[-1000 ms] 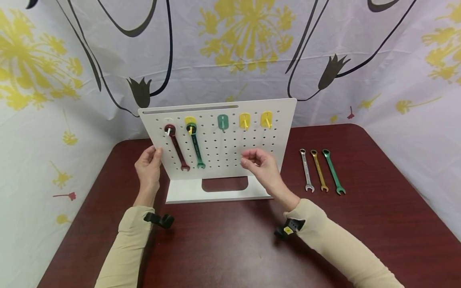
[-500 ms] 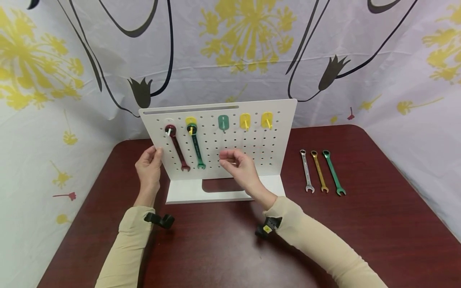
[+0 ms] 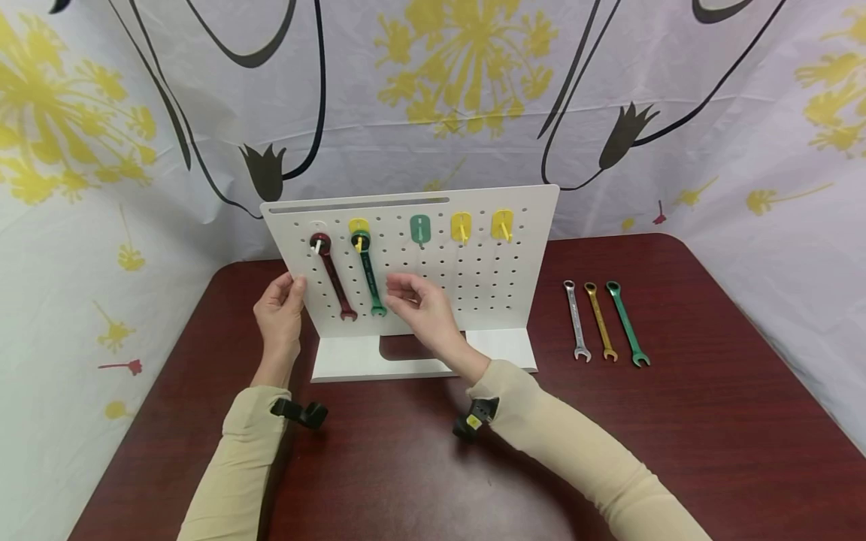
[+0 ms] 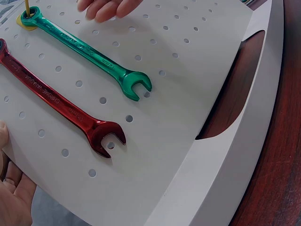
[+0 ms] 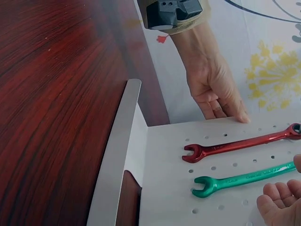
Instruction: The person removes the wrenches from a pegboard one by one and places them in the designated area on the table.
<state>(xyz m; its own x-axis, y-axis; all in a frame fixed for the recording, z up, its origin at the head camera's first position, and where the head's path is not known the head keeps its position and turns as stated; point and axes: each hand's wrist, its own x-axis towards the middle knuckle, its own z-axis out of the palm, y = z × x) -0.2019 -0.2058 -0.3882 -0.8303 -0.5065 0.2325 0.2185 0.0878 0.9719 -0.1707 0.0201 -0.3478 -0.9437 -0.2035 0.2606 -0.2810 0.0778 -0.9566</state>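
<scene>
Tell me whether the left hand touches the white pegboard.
Touching: the right wrist view shows the left hand with its thumb on the edge of the pegboard.

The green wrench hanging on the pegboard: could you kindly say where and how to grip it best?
Probably pinch the green wrench mid-shaft, from the right: the shaft is slim, the right hand is on that side, the red wrench hangs on the other, and the yellow hook passes through the ring end.

Reddish-brown table (image 3: 731,391) — pale cloth (image 3: 379,165) behind, yellow dandelion print (image 3: 473,45).
</scene>
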